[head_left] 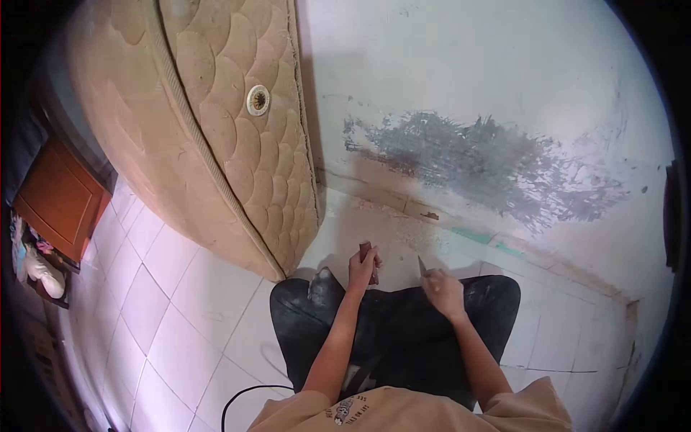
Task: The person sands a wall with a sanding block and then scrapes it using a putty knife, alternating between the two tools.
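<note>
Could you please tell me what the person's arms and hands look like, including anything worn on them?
The left hand and right hand are both bare, without gloves. The forearms are uncovered too, and no watch or bracelet can be made out. The short sleeves belong to a tan T-shirt with a dark print on its front.
</note>
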{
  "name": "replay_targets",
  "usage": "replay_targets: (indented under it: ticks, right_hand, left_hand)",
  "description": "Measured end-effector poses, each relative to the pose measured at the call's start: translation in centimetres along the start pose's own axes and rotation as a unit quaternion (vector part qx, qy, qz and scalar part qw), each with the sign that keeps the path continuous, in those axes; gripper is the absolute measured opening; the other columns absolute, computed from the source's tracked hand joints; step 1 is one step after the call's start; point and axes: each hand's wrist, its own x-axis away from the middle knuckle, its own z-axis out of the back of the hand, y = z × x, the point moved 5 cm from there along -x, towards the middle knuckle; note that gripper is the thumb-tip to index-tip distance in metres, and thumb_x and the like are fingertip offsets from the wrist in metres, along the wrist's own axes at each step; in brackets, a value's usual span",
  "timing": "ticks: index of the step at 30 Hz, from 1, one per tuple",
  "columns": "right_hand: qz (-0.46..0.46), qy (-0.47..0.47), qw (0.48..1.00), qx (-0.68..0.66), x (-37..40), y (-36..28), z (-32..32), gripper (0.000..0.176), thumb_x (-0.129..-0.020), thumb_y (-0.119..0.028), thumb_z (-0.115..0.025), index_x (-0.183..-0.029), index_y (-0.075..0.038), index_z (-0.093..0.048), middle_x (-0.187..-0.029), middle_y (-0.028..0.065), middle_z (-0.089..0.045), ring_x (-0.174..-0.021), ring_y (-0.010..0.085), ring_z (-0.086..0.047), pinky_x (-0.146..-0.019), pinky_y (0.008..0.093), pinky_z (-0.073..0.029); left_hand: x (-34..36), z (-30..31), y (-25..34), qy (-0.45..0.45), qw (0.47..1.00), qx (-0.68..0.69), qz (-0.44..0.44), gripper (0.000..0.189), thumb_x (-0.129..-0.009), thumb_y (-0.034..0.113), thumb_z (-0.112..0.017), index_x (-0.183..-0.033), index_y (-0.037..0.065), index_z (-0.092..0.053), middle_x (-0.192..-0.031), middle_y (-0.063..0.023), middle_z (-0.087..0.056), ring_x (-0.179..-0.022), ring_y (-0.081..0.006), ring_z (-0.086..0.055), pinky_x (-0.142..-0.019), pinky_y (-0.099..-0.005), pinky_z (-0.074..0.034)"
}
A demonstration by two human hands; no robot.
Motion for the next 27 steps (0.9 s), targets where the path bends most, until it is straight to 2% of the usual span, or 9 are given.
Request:
replay_targets:
  ticks: [2,10,13,15,17,19,20,24,27]
  right_hand:
    - [0.025,-0.086,0.995,0.053,0.4,-0.8,-0.6,0.017,-0.082,-0.029,-0.058,-0.086,-0.013,-0.061,-0.08,0.0107,-0.06,-0.072,0.0329,-0.061,-0.062,0.0418,-0.05]
    - [0.084,-0.152,0.983,-0.057,-0.8,0.4,-0.9,0.019,-0.08,-0.029,-0.062,-0.089,-0.012,-0.064,-0.082,0.0123,-0.063,-0.073,0.0316,-0.062,-0.064,0.0381,-0.05]
    - [0.014,-0.23,0.968,-0.104,-1.8,0.4,-0.1,0.022,-0.08,-0.022,-0.066,-0.094,-0.006,-0.065,-0.083,0.0093,-0.066,-0.07,0.0208,-0.064,-0.066,0.0305,-0.052]
    - [-0.189,-0.334,0.901,-0.201,-1.7,1.1,-0.2,0.028,-0.08,-0.021,-0.067,-0.099,0.0,-0.064,-0.082,0.0076,-0.065,-0.072,0.0138,-0.063,-0.066,0.0273,-0.054]
    - [-0.153,-0.364,0.901,-0.177,-1.9,2.5,-0.6,0.033,-0.08,-0.018,-0.065,-0.103,0.005,-0.061,-0.084,0.0081,-0.065,-0.073,0.0141,-0.063,-0.064,0.0252,-0.055]
    - [-0.144,-0.417,0.873,-0.208,-1.6,2.2,-0.4,0.026,-0.076,-0.016,-0.063,-0.092,0.004,-0.064,-0.076,0.0077,-0.065,-0.063,0.0149,-0.063,-0.057,0.025,-0.051]
    - [-0.188,-0.444,0.847,-0.225,-1.1,3.4,-0.8,0.026,-0.076,-0.015,-0.062,-0.094,0.003,-0.061,-0.081,0.0087,-0.064,-0.063,0.0158,-0.063,-0.054,0.0256,-0.052]
    - [-0.239,-0.463,0.844,-0.123,-1.0,1.1,0.7,0.03,-0.078,-0.018,-0.061,-0.1,0.002,-0.056,-0.081,0.0086,-0.063,-0.06,0.016,-0.061,-0.051,0.0262,-0.051]
    - [-0.309,-0.406,0.859,-0.051,-0.2,3.0,-0.6,0.035,-0.081,-0.023,-0.062,-0.103,0.002,-0.054,-0.08,0.0094,-0.062,-0.056,0.015,-0.059,-0.047,0.0259,-0.048]
  left_hand:
    - [-0.1,0.0,-0.3,0.009,1.0,0.0,0.006,0.03,-0.085,0.029,-0.058,-0.069,0.004,-0.053,-0.062,-0.0045,-0.055,-0.058,-0.012,-0.054,-0.058,-0.0263,-0.045]
    - [0.3,0.1,0.6,0.03,0.999,0.038,0.01,0.031,-0.083,0.028,-0.061,-0.066,0.002,-0.055,-0.06,-0.0048,-0.056,-0.056,-0.0122,-0.055,-0.057,-0.0268,-0.044]
    - [0.2,0.2,0.5,0.041,0.999,0.025,0.017,0.031,-0.083,0.028,-0.061,-0.067,0.002,-0.055,-0.061,-0.0052,-0.057,-0.057,-0.0127,-0.056,-0.059,-0.0268,-0.045]
    - [0.1,0.3,0.3,0.045,0.999,0.023,0.019,0.031,-0.083,0.028,-0.061,-0.067,0.002,-0.056,-0.061,-0.0052,-0.058,-0.058,-0.0129,-0.057,-0.06,-0.0268,-0.046]
    - [-0.1,0.3,0.0,0.049,0.998,0.023,0.011,0.031,-0.083,0.028,-0.061,-0.068,0.002,-0.056,-0.062,-0.005,-0.058,-0.058,-0.0125,-0.057,-0.061,-0.0268,-0.046]
    - [0.3,0.4,0.6,0.049,0.998,0.031,0.015,0.031,-0.083,0.028,-0.061,-0.068,0.002,-0.056,-0.062,-0.0048,-0.058,-0.058,-0.0125,-0.057,-0.061,-0.0269,-0.046]
    - [0.5,0.4,0.8,0.049,0.998,0.035,0.018,0.031,-0.083,0.029,-0.061,-0.068,0.002,-0.056,-0.061,-0.0047,-0.058,-0.058,-0.0125,-0.057,-0.061,-0.0269,-0.046]
    - [0.3,0.6,0.5,0.048,0.997,0.066,0.011,0.031,-0.083,0.029,-0.061,-0.068,0.002,-0.055,-0.061,-0.0046,-0.057,-0.057,-0.0125,-0.056,-0.06,-0.0268,-0.046]
    - [0.6,0.6,1.2,0.054,0.993,0.104,0.015,0.031,-0.083,0.028,-0.061,-0.067,0.003,-0.054,-0.06,-0.0044,-0.056,-0.056,-0.0124,-0.055,-0.058,-0.0266,-0.045]
